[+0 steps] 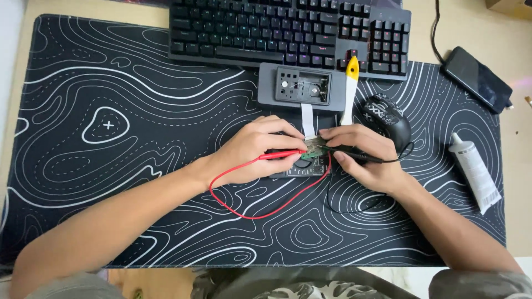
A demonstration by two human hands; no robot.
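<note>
My left hand (252,150) grips a red test probe (281,155) whose red wire (260,213) loops over the mat. My right hand (363,158) grips a black test probe (360,156) with a black wire (338,205). Both probe tips meet on a small green circuit board (313,149) that rests on a dark flat device (302,170), partly hidden under my fingers. A white ribbon cable (307,119) runs from the board up to a grey opened box (299,86) with parts inside.
A black desk mat (111,127) with white wavy lines covers the desk. A keyboard (288,30) lies at the top, a yellow-handled white tool (349,91) and a black mouse (388,119) beside the box, a white tube (474,171) and a phone (476,77) at right.
</note>
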